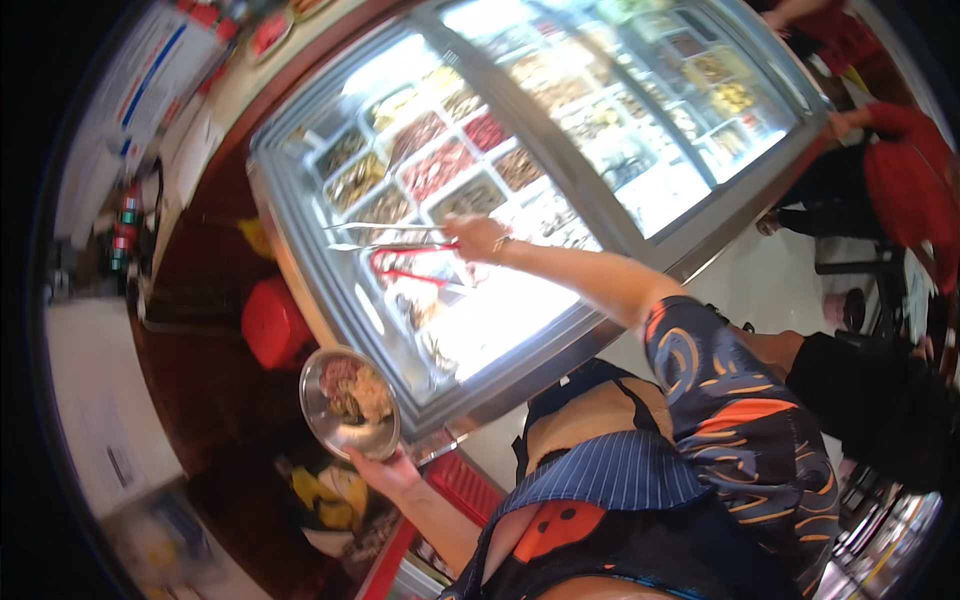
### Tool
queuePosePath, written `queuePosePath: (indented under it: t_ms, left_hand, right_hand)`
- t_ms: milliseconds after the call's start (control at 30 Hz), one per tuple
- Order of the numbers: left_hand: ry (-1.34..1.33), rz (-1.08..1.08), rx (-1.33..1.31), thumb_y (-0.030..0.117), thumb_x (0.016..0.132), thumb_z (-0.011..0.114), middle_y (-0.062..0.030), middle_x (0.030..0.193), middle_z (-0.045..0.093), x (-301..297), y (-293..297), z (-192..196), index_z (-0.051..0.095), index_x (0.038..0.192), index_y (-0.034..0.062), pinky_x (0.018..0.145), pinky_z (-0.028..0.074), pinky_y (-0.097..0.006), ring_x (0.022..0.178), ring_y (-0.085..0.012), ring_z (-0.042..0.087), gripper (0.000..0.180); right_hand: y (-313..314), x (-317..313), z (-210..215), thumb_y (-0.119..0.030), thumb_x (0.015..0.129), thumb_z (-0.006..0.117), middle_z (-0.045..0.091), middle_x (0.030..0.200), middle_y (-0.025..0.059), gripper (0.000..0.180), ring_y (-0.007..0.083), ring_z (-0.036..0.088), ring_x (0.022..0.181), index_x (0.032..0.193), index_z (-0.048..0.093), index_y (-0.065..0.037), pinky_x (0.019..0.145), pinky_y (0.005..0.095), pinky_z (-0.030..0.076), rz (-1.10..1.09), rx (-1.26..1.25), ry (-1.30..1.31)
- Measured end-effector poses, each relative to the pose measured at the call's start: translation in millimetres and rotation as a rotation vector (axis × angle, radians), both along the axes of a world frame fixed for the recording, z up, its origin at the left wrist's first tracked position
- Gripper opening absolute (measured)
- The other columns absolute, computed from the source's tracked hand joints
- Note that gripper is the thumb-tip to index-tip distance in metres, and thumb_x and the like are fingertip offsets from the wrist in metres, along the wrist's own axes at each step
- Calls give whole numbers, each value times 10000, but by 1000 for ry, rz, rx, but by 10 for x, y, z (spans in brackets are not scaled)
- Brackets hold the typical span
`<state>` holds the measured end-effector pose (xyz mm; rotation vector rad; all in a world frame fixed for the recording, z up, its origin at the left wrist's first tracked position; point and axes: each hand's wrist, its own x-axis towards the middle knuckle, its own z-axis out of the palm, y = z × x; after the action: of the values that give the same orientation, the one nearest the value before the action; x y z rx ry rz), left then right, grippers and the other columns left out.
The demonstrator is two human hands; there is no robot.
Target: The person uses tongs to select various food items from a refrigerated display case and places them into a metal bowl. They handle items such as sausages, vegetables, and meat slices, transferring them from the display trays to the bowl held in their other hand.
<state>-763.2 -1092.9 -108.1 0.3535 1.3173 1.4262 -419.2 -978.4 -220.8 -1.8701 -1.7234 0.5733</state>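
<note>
My left hand grips a round metal bowl by its near rim, beside the front left corner of the display case. Reddish-brown, dark and pale yellowish food lies in the bowl. Over the lit case, my right hand is closed around metal tongs, whose two arms point left and stand apart with nothing visible between them. Red-handled tongs lie just below that hand in the case. Beyond it are trays of pinkish sliced food and brownish food.
The glass-topped display case holds several food trays, with a metal divider across it. A red container stands left of the case. A person in red is at the right, and a dark-sleeved person is close to my right arm.
</note>
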Motion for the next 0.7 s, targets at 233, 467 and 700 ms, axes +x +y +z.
queuePosePath:
  t_ms: [233, 467, 700]
  left_hand:
    - [38, -112, 23, 430, 828, 516, 0, 892, 574, 815, 292, 393, 465, 1141, 110, 447, 350, -198, 618, -99, 537, 451]
    - [40, -367, 69, 407, 871, 439, -111, 1214, 435, 1778, 323, 410, 305, 1279, 58, 853, 425, -354, 1072, -235, 473, 554]
    - [-57, -575, 239, 392, 883, 421, -79, 1161, 485, 3451, -203, 383, 361, 1236, 54, 762, 476, -301, 999, -198, 527, 492]
  right_hand:
    - [182, 553, 1431, -209, 655, 573, 608, 848, 164, 275, 312, 586, 829, 881, 584, -55, 723, 394, 462, -203, -127, 179]
    - [-803, 2468, 1720, -328, 596, 650, 604, 748, 167, 346, 296, 595, 725, 806, 604, -56, 669, 374, 473, -310, -171, -56]
    - [-2520, 4550, 1630, -263, 553, 685, 600, 706, 177, 349, 279, 595, 678, 757, 600, 7, 618, 349, 463, -579, -332, -6]
